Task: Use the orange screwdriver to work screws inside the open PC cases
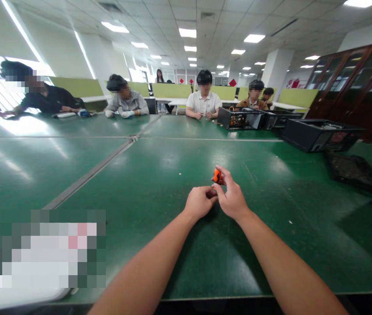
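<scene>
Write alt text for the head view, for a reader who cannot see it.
A person's right hand holds a small orange-and-black object above a green table, with the left hand close beside it. People sit across the table, and black computer cases stand toward the right.

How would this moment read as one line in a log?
right hand: holds orange-and-black object | left hand: close beside right, any held item hidden | surface: green table | far right: black computer cases
</scene>
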{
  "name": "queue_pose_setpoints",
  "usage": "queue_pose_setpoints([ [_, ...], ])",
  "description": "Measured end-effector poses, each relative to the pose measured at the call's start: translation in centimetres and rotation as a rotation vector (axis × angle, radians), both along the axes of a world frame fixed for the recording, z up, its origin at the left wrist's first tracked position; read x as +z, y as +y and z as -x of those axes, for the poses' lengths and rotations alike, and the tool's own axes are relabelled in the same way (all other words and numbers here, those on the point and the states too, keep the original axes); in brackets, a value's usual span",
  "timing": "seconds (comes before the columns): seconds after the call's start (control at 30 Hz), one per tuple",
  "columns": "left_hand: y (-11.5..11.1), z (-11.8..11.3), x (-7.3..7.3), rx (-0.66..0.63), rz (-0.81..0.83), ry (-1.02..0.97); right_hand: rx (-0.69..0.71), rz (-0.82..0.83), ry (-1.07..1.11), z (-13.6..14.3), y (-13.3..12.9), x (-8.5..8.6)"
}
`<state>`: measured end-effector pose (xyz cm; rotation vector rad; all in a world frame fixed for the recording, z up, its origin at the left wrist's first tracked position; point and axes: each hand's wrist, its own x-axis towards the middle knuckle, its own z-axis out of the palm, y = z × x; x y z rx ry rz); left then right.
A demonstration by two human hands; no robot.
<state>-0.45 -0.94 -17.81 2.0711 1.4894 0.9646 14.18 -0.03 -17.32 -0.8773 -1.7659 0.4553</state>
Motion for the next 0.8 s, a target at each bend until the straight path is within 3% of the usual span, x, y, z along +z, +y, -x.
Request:
queue_pose_setpoints([
  [0.47,0.3,0.6,0.1,-0.017,0.021,0.119,0.001,0.021,-0.007,0.0,-0.1,0.0],
  [0.57,1.2,2.5,-0.1,0.089,0.021,0.293,0.02,0.032,0.03,0.0,-0.1,0.0],
  [0.67,2.6,4.9,-0.8,0.247,0.143,0.545,0.022,0.033,0.051,0.1,-0.1,0.0],
  [0.8,4.4,6.3,-1.6,0.339,0.207,0.644,0.007,0.042,0.05,0.0,0.0,-0.2],
])
